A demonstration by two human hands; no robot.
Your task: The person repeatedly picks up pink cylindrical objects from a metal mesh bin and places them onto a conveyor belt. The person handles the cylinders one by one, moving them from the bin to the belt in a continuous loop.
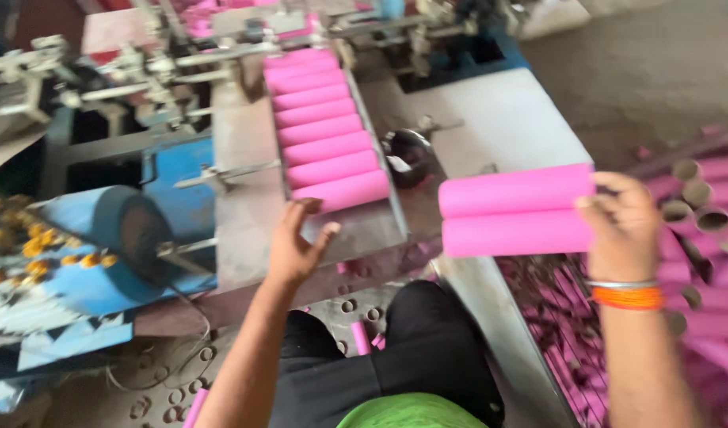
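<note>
free: bare tray end (pixel 356 230) by left grip (pixel 297 246) | blocked: pink tube row (pixel 324 131), machine rods (pixel 221 55) beyond

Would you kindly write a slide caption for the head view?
Right hand holds two pink tubes while left hand reaches the tray of pink tubes.

Tubes (pixel 324 131) lie in a row in the tray (pixel 372 230) ahead; left hand (pixel 294 242) at its near end, right hand (pixel 624 230) holds two tubes (pixel 516 210) to the right.
</note>
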